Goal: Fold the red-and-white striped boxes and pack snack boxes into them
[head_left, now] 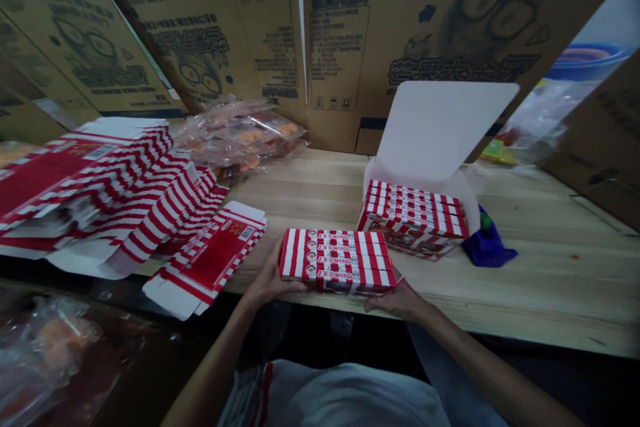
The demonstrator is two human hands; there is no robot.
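I hold a stack of red-and-white striped small boxes at the near edge of the wooden table. My left hand grips its left end with fingers curled round the side. My right hand presses the right near corner, fingers closed against it. Just beyond stands an open white carton with its lid raised, and more striped boxes lie inside it.
Flat unfolded striped cartons are piled at the left, one overhanging the table edge. Clear bags of orange items lie behind them. A blue object sits right of the carton. Large cardboard boxes wall the back.
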